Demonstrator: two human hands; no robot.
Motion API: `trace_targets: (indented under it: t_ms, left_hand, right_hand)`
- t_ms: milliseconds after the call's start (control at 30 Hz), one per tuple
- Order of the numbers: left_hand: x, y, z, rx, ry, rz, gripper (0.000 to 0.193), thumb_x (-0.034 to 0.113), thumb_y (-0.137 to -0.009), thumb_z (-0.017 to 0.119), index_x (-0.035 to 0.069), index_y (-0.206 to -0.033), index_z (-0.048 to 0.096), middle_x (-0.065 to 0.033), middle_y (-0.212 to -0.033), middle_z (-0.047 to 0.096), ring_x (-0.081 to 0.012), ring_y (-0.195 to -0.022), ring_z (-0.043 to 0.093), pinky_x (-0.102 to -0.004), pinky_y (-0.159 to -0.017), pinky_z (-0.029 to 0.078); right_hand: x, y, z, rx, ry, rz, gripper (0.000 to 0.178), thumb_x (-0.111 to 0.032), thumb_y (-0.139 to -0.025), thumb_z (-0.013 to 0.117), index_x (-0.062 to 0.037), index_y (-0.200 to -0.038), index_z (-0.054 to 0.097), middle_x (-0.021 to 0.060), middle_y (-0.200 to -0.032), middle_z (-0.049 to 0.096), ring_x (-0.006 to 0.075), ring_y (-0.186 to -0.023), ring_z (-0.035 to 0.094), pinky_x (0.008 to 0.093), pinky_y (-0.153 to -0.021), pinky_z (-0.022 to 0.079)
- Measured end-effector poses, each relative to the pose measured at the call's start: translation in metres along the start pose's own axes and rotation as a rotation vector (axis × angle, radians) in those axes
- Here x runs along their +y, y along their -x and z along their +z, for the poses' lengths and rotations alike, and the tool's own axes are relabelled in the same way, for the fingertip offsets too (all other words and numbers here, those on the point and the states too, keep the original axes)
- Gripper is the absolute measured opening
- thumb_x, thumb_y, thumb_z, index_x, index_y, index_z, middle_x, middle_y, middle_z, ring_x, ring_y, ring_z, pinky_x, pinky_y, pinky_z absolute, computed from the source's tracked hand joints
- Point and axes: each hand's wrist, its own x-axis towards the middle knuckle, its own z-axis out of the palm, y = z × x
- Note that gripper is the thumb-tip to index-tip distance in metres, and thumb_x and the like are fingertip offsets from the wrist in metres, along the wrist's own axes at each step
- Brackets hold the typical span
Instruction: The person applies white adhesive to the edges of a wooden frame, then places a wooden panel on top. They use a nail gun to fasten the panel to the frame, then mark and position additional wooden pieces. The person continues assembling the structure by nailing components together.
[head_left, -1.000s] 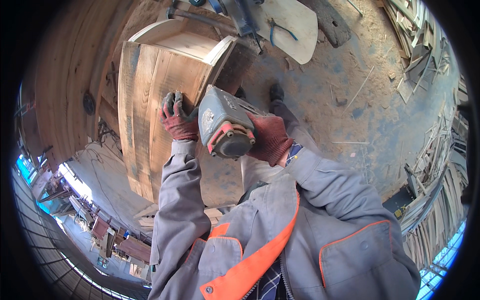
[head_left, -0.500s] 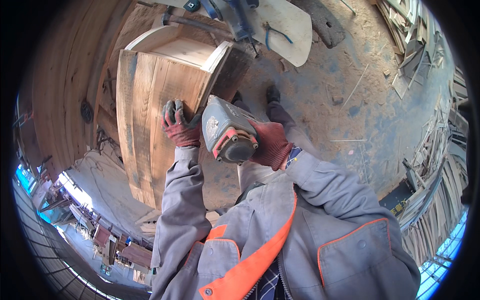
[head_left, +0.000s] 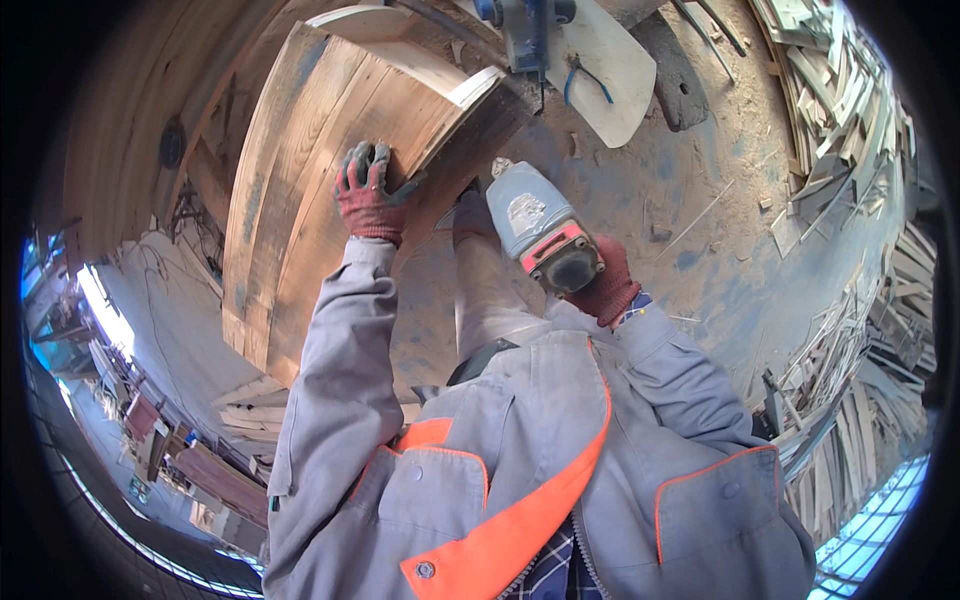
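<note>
My left hand (head_left: 372,195), in a red and grey work glove, lies on the plank side of a wooden box (head_left: 300,190), near its right edge. Its fingers are spread and hold nothing. My right hand (head_left: 610,287), in a dark red glove, is closed around the handle of a grey nail gun (head_left: 540,218) with a red band and a round black cap. The handle is mostly hidden behind the tool's head. The nail gun hangs to the right of the box, apart from it. Curved pale boards (head_left: 478,86) show at the box's far end.
Beyond the box, a blue power tool (head_left: 530,40) and blue-handled pliers (head_left: 585,82) rest on a pale board (head_left: 622,98). A dark wood block (head_left: 675,85) lies beside it. Scrap strips (head_left: 850,130) pile up at the right. Large planks (head_left: 130,140) stand at the left.
The nail gun in my right hand has moved right, away from the box's edge. My left hand stays on the planks. The view has shifted, and the box now appears more tilted.
</note>
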Motion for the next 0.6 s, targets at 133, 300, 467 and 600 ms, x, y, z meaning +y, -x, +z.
trace_targets:
  t_ms: [133,300,467,600]
  left_hand:
    - [-0.008,0.013,-0.009,-0.085,0.011,0.002,0.085,0.05,-0.079,0.085,0.021,-0.152,0.054,-0.0116,-0.157,0.05,-0.0374,-0.145,0.044,-0.0526,-0.122,0.034]
    - [-0.058,0.079,-0.042,-0.253,-0.113,-0.081,0.087,0.046,-0.081,0.084,0.022,-0.157,0.048,-0.0122,-0.162,0.045,-0.0373,-0.148,0.042,-0.0503,-0.122,0.035]
    - [-0.101,0.161,-0.083,-0.414,-0.23,-0.339,0.093,0.05,-0.08,0.085,0.025,-0.16,0.044,-0.0113,-0.164,0.042,-0.0346,-0.15,0.039,-0.0492,-0.124,0.033]
    - [-0.109,0.186,-0.106,-0.309,-0.203,-0.409,0.086,0.052,-0.087,0.08,0.02,-0.159,0.045,-0.015,-0.162,0.044,-0.0357,-0.148,0.041,-0.0499,-0.123,0.034]
  right_hand:
    - [0.003,0.015,-0.017,-0.03,0.078,-0.105,0.051,-0.034,-0.075,0.09,-0.0143,-0.117,0.071,0.0108,-0.099,0.077,0.0332,-0.089,0.076,0.04,-0.076,0.061]
    - [0.003,0.031,-0.026,-0.016,-0.092,-0.094,0.032,-0.022,-0.077,0.087,-0.0123,-0.105,0.076,0.0122,-0.098,0.078,0.0318,-0.091,0.077,0.0362,-0.075,0.06]
    - [0.003,0.032,-0.027,-0.046,0.123,-0.146,0.031,-0.023,-0.077,0.087,-0.0153,-0.105,0.076,0.0118,-0.093,0.078,0.034,-0.087,0.076,0.0399,-0.072,0.06]
    - [0.001,0.025,-0.023,-0.082,0.141,-0.156,0.032,-0.026,-0.075,0.087,-0.0166,-0.104,0.076,0.0116,-0.092,0.077,0.0351,-0.086,0.075,0.0424,-0.071,0.06]
